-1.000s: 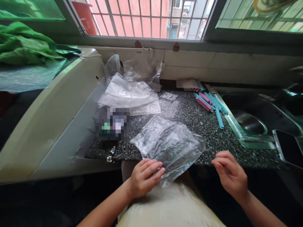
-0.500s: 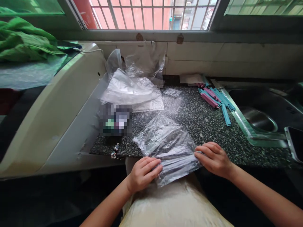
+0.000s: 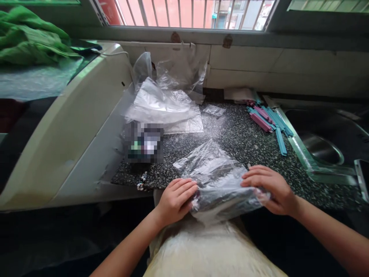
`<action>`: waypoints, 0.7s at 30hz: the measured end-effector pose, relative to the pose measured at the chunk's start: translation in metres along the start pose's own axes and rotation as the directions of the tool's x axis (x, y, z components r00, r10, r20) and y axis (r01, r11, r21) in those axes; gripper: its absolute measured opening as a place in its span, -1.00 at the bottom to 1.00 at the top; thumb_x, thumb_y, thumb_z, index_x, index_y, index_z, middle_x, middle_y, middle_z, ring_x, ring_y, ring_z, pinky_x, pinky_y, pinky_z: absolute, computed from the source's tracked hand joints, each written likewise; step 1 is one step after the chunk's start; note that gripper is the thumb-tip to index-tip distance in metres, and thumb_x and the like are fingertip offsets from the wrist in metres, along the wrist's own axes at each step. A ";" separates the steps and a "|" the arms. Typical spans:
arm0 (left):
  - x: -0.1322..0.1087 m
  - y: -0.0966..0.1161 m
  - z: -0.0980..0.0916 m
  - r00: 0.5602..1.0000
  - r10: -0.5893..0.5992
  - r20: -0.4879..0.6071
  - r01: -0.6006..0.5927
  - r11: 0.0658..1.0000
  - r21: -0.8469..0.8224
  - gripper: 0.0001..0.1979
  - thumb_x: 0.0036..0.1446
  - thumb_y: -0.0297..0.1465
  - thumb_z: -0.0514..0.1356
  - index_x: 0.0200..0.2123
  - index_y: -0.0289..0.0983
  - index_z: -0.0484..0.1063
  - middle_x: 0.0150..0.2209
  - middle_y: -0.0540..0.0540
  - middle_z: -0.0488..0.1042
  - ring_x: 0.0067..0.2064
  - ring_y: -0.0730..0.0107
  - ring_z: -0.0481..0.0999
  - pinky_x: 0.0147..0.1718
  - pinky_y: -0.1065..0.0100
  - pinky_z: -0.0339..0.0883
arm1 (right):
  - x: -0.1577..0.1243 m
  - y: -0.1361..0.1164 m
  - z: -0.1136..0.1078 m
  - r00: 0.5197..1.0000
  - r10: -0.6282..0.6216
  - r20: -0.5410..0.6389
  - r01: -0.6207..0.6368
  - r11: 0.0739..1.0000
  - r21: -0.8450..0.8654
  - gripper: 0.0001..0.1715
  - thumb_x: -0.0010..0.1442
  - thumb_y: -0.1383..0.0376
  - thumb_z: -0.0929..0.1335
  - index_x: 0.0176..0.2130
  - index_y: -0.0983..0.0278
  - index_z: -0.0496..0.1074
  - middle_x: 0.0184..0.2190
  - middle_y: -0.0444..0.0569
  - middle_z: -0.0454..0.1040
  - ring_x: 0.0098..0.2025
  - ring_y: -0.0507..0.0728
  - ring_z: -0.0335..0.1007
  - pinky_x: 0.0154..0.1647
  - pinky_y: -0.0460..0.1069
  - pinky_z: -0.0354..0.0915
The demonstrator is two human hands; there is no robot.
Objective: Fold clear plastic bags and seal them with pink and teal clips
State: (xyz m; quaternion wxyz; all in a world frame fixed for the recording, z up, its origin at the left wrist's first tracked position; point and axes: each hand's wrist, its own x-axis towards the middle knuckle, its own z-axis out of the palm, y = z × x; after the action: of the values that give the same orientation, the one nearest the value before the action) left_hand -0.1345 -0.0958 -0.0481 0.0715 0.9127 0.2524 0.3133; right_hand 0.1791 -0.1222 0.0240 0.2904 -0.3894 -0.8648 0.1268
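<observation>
A clear plastic bag (image 3: 213,169) lies crinkled over the counter's front edge, its near part hanging toward my lap. My left hand (image 3: 177,200) grips its left side, with the fingers on top and the thumb tucked below. On the right side, my right hand (image 3: 271,188) pinches the bag, fingers above and thumb beneath the film. Between the hands the plastic bows down in a loose fold. Beyond it lies a pile of clear plastic bags (image 3: 164,107) on the speckled counter (image 3: 230,130).
Pink and blue sealing clips (image 3: 268,119) lie beside the steel sink (image 3: 319,150) on the right, with a phone (image 3: 361,179) at its front corner. A small beaded item (image 3: 142,181) rests at the counter's left edge. A white appliance (image 3: 69,127) stands at left, green cloth (image 3: 31,38) on top.
Both hands have shifted up a little and my right hand has moved right. The near part of the bag is now spread wider and sags between them. The view has tilted slightly.
</observation>
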 end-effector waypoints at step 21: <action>0.023 0.017 0.009 0.819 -0.493 -0.293 0.505 0.863 -0.039 -0.82 0.08 -0.29 0.14 -0.40 -0.31 0.37 -0.43 -0.11 0.45 -0.33 0.29 0.41 -0.32 0.29 0.26 | 0.132 0.063 0.043 0.425 0.829 0.363 -0.903 0.418 0.102 -0.53 0.04 0.20 0.36 -0.76 0.28 0.18 -0.87 -0.19 0.16 -0.80 -0.07 0.04 -0.75 -0.12 -0.05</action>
State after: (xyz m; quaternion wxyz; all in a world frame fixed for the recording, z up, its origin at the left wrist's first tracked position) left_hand -0.1068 -0.0988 -0.0378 0.0941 0.7593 0.4962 0.4103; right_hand 0.1218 0.0187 0.0145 0.1193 -0.7163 -0.5364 0.4301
